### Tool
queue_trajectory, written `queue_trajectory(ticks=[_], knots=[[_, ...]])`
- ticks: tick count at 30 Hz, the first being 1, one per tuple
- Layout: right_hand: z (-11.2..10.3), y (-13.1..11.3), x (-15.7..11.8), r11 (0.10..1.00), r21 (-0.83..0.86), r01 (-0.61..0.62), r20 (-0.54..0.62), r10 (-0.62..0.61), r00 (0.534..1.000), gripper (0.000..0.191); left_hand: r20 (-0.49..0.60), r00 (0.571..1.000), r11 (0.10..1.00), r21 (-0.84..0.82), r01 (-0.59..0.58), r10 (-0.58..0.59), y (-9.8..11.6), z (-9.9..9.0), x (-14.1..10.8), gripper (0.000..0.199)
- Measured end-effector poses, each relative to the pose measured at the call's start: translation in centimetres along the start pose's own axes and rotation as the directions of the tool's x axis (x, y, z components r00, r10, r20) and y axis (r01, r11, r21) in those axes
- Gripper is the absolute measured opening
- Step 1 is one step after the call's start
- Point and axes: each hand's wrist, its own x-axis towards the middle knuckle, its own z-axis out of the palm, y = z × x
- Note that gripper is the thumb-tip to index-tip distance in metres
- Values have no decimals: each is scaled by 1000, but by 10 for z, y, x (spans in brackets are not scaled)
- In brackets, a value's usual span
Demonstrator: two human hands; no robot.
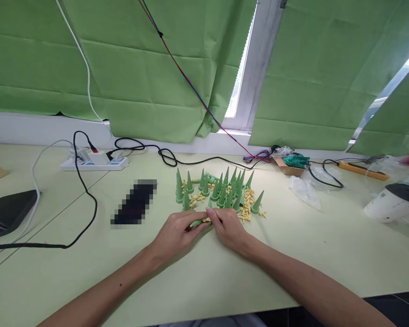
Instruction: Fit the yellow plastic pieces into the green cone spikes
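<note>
My left hand [180, 231] is closed around a green cone piece [196, 223], whose tip points left between thumb and fingers. Against it, my right hand [230, 227] is closed, its fingertips at a small yellow piece [206, 220] at the base of the cone. Whether the right fingers grip that piece or only touch it is hard to tell. Just beyond both hands stand several upright green cones [258, 203], with small yellow branched pieces [248, 200] scattered among and beside them.
At the left are a pixelated dark object [134, 202], a white power strip [119, 164] and a black cable [96, 204]. A small cardboard box [286, 167], clear plastic bags [304, 190] and a white container with a black lid [391, 204] are at the right.
</note>
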Motion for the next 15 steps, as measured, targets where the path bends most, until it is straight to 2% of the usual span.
queue_trajectory(ticks=[8, 12, 15], knots=[[-3, -4, 1, 1000, -4, -29, 79, 29, 996, 50, 32, 999, 998, 56, -20, 18, 1, -1, 1, 24], [-3, -5, 1, 999, -20, -47, 72, 49, 996, 50, 16, 1000, 996, 90, -17, 16, -1, -2, 2, 24], [-3, -6, 0, 999, -15, -52, 20, 52, 998, 43, -9, 1000, 994, 108, 6, -5, -3, -3, 2, 24]])
